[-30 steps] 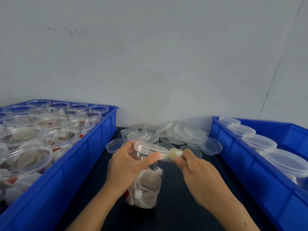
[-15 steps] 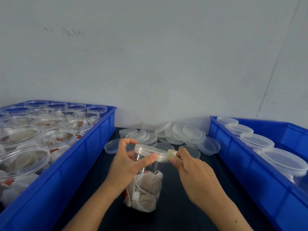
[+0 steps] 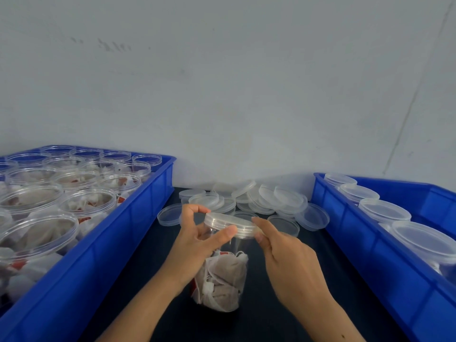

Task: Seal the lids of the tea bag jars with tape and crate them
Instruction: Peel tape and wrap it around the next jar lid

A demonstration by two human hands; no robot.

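Observation:
A clear plastic jar (image 3: 222, 280) of tea bags stands on the dark table at centre, with its clear lid (image 3: 229, 222) on top. My left hand (image 3: 197, 243) grips the jar just under the lid, thumb in front and fingers curled behind. At the lid's right edge, my right hand (image 3: 288, 257) pinches a small pale tape roll against the rim; the fingers hide most of the roll.
A blue crate (image 3: 98, 267) on the left holds several open jars (image 3: 37, 198) of tea bags. On the right, a second blue crate (image 3: 370, 255) holds lidded jars (image 3: 383, 209). Loose clear lids (image 3: 271, 198) lie piled on the table by the wall behind the jar.
My right hand has moved in with the tape roll from a little right of the lid to against its rim. My left hand keeps its grip on the jar.

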